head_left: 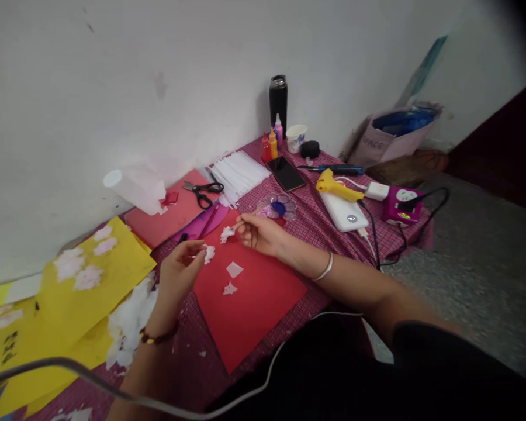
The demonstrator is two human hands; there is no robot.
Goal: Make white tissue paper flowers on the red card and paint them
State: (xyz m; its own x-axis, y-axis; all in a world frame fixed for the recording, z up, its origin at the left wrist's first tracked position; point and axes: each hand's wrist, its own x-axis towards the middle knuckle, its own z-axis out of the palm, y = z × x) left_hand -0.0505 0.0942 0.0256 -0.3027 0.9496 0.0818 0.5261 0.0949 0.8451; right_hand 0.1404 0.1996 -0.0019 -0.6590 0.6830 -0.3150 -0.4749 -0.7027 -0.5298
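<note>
My left hand [183, 270] pinches a small crumpled white tissue flower [209, 254] between thumb and fingertips. Just to its right, my right hand [259, 234] is closed on a thin stick, mostly hidden by the fingers. At the stick's lower end is a ruffled white tissue clump [227, 234]. Both hands are over a red paper sheet [254, 298]. On that sheet lie a small white tissue square [234, 269] and a crumpled tissue piece [229, 289]. Beyond my right hand stands a clear flower-shaped palette [291, 206] with blue and pink paint.
Yellow sheets [100, 286] with tissue blossoms and loose white tissue [131, 321] lie left. Behind are black scissors [204, 190], white strips [241, 172], paint bottles [272, 143] and a phone [286, 173]. To the right are a yellow glue gun [338, 187], power bank [346, 213] and purple socket [401, 206].
</note>
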